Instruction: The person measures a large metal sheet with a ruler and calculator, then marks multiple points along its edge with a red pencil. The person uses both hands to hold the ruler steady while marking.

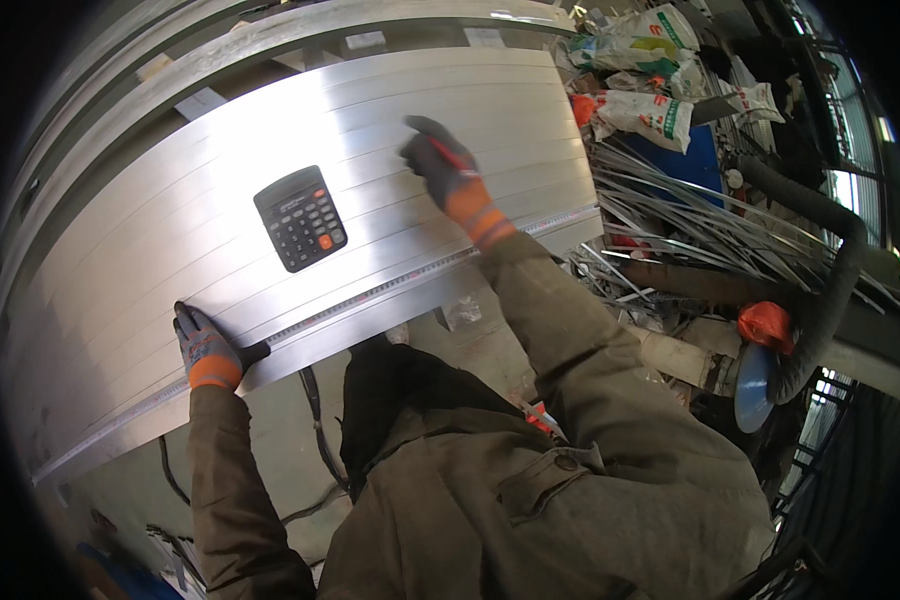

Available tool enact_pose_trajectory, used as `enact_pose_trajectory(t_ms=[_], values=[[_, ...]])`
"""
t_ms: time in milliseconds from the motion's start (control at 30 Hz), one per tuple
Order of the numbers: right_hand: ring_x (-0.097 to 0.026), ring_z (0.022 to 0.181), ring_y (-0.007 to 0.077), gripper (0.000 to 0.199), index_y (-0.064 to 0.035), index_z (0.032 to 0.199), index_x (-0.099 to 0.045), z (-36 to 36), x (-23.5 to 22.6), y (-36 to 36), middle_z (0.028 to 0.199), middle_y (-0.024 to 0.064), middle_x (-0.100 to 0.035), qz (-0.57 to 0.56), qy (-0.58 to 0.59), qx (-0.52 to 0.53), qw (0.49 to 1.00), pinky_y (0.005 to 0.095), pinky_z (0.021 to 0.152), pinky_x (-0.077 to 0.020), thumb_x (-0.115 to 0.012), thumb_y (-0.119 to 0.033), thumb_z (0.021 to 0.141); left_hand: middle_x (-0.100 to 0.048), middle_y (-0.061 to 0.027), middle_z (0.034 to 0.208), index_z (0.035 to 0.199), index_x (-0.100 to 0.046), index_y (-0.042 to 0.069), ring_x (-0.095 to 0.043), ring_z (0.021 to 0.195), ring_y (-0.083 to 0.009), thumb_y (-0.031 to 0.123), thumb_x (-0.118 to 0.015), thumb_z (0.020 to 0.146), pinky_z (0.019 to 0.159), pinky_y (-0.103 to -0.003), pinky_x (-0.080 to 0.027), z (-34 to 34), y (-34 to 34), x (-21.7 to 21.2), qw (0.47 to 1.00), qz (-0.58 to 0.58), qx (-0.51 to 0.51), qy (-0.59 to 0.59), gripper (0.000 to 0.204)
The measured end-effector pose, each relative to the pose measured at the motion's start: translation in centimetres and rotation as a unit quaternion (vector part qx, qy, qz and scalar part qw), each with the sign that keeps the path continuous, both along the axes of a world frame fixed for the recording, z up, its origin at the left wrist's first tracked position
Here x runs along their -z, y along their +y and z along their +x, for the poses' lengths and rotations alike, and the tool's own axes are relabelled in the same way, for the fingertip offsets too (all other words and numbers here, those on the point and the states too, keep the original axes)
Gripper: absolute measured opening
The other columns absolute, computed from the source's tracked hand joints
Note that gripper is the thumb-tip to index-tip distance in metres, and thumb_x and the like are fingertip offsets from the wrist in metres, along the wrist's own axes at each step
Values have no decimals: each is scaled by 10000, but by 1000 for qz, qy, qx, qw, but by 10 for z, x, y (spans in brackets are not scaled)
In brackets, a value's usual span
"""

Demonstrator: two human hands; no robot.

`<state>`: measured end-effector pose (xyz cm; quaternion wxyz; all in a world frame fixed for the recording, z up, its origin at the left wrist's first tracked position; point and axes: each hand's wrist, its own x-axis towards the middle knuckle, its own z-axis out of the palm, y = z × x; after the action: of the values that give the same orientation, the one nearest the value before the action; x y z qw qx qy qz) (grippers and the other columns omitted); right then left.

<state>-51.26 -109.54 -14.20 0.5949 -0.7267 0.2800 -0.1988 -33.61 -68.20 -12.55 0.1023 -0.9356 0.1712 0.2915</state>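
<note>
Several long silvery metal strips lie side by side as a broad sheet (400, 120) in front of me. Along their near side runs a long measuring scale (370, 293). At the near left edge my left hand (208, 350), in a grey glove with an orange cuff, rests open on the metal beside the scale. Over the right part of the strips is my right hand (445, 172), gloved alike and slightly blurred. Its fingers are closed on a thin red thing (450, 153), perhaps a pen. Between the hands, on the metal, lies a black calculator (301, 218).
Long metal beams (300, 30) run behind the strips. To the right are a heap of thin metal offcuts (710, 220), white printed sacks (650, 118), a thick grey hose (838, 235) and a blue-grey disc (754, 388). Dark cables (315, 410) hang below the near edge.
</note>
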Motion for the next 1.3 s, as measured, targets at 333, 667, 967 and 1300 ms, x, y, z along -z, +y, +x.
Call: enact_pose_trajectory(t_ms=[333, 667, 967, 1300], values=[[-701, 858, 148, 250, -70, 1247, -760, -205, 12, 65, 921, 64, -756, -84, 111, 172, 975, 350, 792, -594, -742, -268, 1095, -109, -287, 1879, 1765, -154, -117, -165, 1734, -462, 638, -1105, 493, 1425, -439, -255, 1, -4, 14, 999, 27, -16, -6, 1759], [-720, 719, 180, 149, -106, 1134, -757, -188, 33, 111, 824, 61, -750, -203, 84, 79, 972, 339, 681, -588, -797, -199, 1025, -95, -272, 1887, 1803, -151, -10, -162, 1715, -544, 658, -1112, 427, 1401, -548, -276, 9, 5, 44, 996, 74, -41, -18, 1807], [-738, 788, 341, 83, -85, 1000, -734, -172, 40, 114, 875, 126, -735, -239, 87, 58, 965, 431, 722, -609, -782, -147, 971, -126, -284, 1876, 1798, -162, -16, -214, 1707, -533, 669, -1110, 413, 1402, -543, -285, 12, 18, 56, 998, 51, -28, -28, 1813], [-725, 798, 383, 108, -86, 968, -700, -168, 52, 112, 870, 149, -715, -248, 66, 34, 966, 461, 694, -580, -798, -97, 924, -143, -319, 1862, 1784, -179, -48, -178, 1740, -451, 717, -1092, 402, 1413, -534, -229, 12, 20, 56, 998, 59, -1, -35, 1825]])
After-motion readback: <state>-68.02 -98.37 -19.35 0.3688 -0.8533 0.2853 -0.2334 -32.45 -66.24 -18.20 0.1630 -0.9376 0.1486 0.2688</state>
